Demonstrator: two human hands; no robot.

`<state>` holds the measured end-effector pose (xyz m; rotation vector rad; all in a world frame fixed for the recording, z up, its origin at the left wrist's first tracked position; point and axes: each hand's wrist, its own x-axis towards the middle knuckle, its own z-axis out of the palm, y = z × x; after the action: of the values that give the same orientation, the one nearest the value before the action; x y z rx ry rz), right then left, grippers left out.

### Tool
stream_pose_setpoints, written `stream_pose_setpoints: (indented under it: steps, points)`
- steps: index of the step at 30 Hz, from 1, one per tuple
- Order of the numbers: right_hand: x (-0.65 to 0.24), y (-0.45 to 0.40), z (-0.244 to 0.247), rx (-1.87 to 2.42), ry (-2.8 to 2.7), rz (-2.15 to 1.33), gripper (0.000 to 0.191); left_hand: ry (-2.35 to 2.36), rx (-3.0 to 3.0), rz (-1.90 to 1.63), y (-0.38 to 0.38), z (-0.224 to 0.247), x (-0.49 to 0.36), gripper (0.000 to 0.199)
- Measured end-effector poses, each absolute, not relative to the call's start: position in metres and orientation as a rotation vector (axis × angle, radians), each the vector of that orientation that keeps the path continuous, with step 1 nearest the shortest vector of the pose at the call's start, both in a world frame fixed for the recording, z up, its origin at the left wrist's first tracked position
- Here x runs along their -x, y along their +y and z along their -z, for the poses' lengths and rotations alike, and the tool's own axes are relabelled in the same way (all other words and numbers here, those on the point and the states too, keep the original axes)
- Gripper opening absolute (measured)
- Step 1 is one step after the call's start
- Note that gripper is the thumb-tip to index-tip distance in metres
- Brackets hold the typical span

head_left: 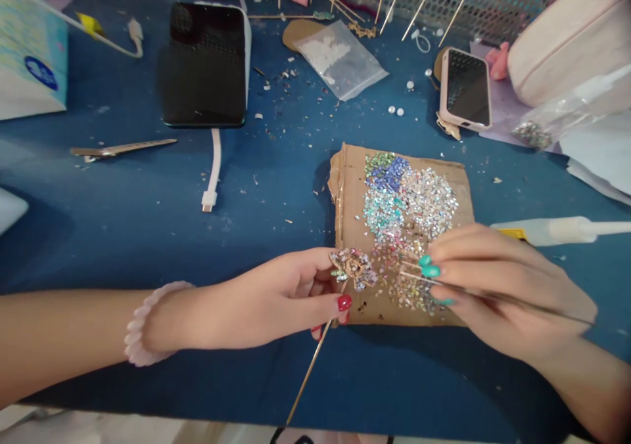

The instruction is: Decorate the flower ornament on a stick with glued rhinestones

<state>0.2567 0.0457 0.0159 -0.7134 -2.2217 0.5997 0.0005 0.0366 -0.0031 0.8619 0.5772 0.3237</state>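
My left hand [276, 299] is closed on a thin stick [309, 368] that slants down toward the table's front edge. A small flower ornament [353, 268] covered in sparkling stones sits at the stick's top, just above my thumb. In my right hand [507, 293] is a pair of tweezers [417, 276], its tips pointing left over loose rhinestones; whether a stone is between them I cannot tell. Below lies a piece of cardboard [351, 217] bearing heaps of silver rhinestones [428, 201], blue rhinestones [389, 173], turquoise rhinestones [382, 213] and pinkish-brown rhinestones [417, 293].
A tube with a white nozzle [566, 230] lies right of the cardboard. Farther back are a phone [466, 88], a zip bag [340, 60] and a black-topped device [204, 66]. A metal hair clip [123, 148] lies left. Several sticks [421, 4] stand at the back.
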Motion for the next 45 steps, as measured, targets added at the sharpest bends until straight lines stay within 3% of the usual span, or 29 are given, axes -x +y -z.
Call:
stream_pose_setpoints:
  steps: [14, 20, 26, 45]
  points:
    - [-0.249, 0.054, -0.007, 0.799, -2.239, -0.671, 0.011, 0.628, -0.862, -0.29, 0.035, 0.001, 0.0, 0.002]
    - [-0.248, 0.055, -0.007, 0.79, -2.277, -0.627, 0.011, 0.658, -0.973, -0.22, 0.034, 0.002, 0.002, 0.014]
    - [-0.253, 0.055, -0.009, 0.773, -2.356, -0.541, 0.016, 0.615, -0.872, -0.285, 0.035, 0.001, 0.001, 0.003]
    - [-0.254, 0.055, -0.004, 0.72, -2.428, -0.538, 0.013, 0.763, -0.804, -0.41, 0.034, -0.004, -0.001, 0.009]
